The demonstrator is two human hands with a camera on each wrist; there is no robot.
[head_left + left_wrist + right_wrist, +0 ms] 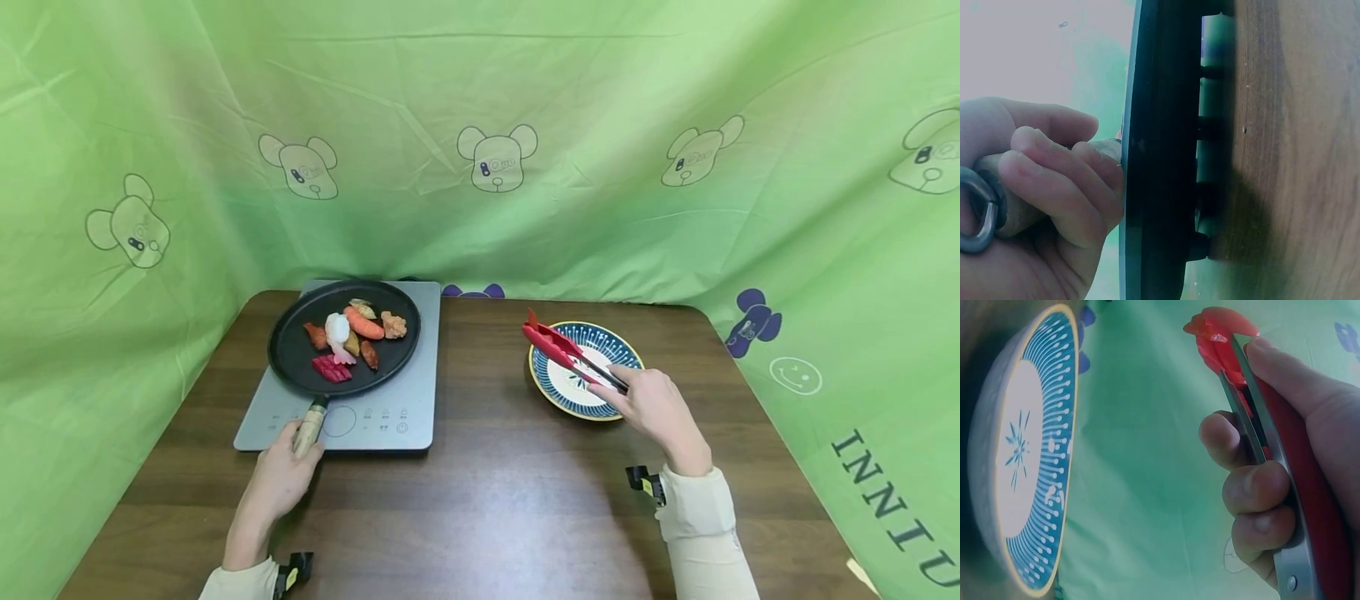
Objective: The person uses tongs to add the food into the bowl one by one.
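Observation:
My left hand (279, 479) grips the light wooden handle (309, 431) of a round black frying pan (395, 358). In the left wrist view its fingers (1063, 187) curl round that handle, which ends in a metal ring (984, 219). Several food pieces lie in the pan, among them a white and pink shrimp (339, 335), an orange-red piece (363, 323) and a dark red ridged piece (332, 368). Over a blue-and-white plate (553, 397), my right hand (660, 410) holds red-tipped tongs (551, 343). Their red tips (1219, 337) lie close together, with no food showing between them.
Beneath the pan, a grey induction cooktop (408, 400) stands at the left of the brown wooden table (480, 500). Green curtains (420, 225) with bear drawings hang behind and at both sides. A small camera is strapped to each wrist.

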